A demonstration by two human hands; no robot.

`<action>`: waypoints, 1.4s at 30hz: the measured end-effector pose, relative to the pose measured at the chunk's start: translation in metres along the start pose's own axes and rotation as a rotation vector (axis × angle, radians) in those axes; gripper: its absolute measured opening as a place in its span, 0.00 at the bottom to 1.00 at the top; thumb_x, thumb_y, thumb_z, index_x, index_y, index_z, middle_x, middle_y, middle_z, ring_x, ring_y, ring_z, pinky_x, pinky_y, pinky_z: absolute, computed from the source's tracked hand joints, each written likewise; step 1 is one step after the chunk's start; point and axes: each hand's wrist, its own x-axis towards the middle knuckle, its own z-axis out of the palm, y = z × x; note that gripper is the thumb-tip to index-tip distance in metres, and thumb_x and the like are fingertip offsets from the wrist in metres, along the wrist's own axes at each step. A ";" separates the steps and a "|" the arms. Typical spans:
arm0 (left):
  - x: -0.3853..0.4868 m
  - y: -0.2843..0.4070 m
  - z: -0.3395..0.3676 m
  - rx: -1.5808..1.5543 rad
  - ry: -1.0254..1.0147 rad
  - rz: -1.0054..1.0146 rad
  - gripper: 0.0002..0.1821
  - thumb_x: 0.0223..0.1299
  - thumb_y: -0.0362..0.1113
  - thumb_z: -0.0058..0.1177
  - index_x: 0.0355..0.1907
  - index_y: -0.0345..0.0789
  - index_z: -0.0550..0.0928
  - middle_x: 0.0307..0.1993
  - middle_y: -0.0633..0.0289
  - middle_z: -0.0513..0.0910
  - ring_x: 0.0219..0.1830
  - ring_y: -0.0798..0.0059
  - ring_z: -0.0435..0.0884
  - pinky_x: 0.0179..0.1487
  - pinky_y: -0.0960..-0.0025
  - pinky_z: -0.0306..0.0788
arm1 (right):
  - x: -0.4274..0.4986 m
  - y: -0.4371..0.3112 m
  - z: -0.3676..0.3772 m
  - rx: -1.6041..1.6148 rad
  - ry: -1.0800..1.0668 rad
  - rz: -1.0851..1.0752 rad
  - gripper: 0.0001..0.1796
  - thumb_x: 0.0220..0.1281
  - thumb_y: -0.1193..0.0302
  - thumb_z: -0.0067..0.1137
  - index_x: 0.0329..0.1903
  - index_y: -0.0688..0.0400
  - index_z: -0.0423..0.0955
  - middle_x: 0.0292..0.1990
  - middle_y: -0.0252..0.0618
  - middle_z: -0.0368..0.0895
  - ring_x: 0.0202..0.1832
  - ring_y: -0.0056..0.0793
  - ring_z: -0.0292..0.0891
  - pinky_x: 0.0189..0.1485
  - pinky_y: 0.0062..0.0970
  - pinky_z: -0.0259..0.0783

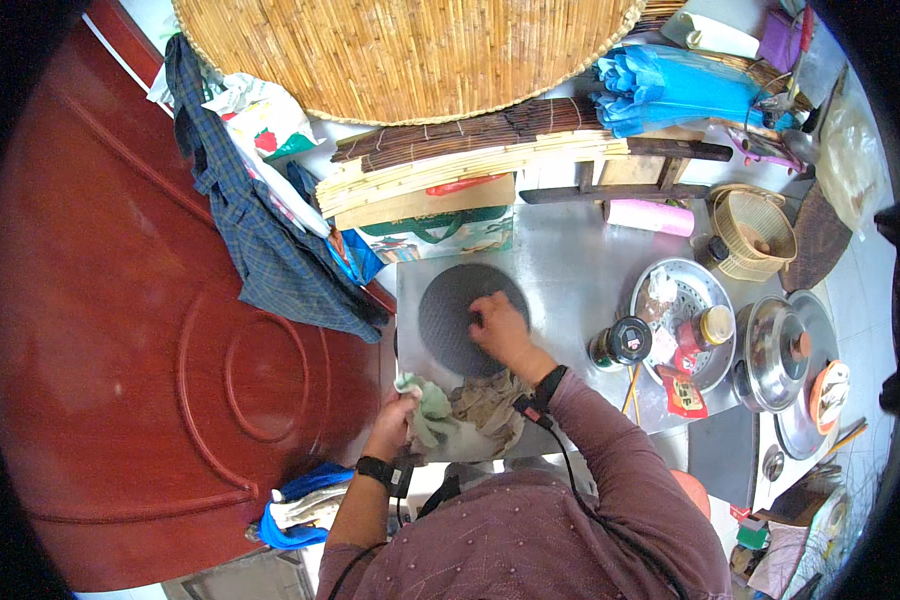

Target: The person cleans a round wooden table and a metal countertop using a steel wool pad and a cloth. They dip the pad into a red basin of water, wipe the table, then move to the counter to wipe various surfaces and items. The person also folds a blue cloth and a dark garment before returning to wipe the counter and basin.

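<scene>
My left hand [393, 426] grips a pale green cloth [431, 411] at the near left corner of the steel-topped table [562, 300]. A dark, round, textured disc [450, 322] lies flat on the tabletop. Above its right part is my right hand [504, 330], its fingers curled in and slightly blurred. Whether the fingertips touch the disc or pinch something small cannot be made out. Close to the table's front edge, a crumpled brownish cloth [489, 409] lies between my forearms, next to the green one.
A dark-lidded jar [630, 341] and a perforated steel tray [641, 289] with jars and packets stand at right. Beyond are a lidded steel pot [772, 352] and a wicker basket [754, 232]. Bamboo mats [472, 142] line the back. A red door [135, 315] borders the left.
</scene>
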 end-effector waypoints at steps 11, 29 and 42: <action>-0.027 0.048 -0.015 -0.372 0.006 0.039 0.28 0.63 0.44 0.54 0.60 0.29 0.71 0.57 0.52 0.76 0.56 0.56 0.75 0.63 0.54 0.67 | -0.086 -0.064 0.017 -0.002 -0.152 -0.319 0.31 0.50 0.64 0.66 0.60 0.47 0.72 0.59 0.45 0.69 0.61 0.45 0.66 0.61 0.55 0.59; 0.004 0.007 0.023 -0.197 0.105 -0.206 0.22 0.68 0.45 0.49 0.56 0.31 0.75 0.52 0.55 0.80 0.51 0.61 0.80 0.57 0.59 0.73 | -0.003 0.090 0.012 -0.402 0.312 0.451 0.29 0.48 0.72 0.60 0.58 0.50 0.73 0.61 0.43 0.69 0.64 0.46 0.62 0.62 0.44 0.61; 0.022 -0.013 0.008 -0.243 0.229 -0.183 0.27 0.63 0.35 0.54 0.63 0.30 0.67 0.56 0.53 0.76 0.55 0.61 0.77 0.61 0.57 0.69 | 0.173 0.197 -0.045 -0.464 0.315 1.114 0.45 0.51 0.54 0.64 0.71 0.51 0.57 0.74 0.40 0.51 0.74 0.45 0.46 0.68 0.62 0.46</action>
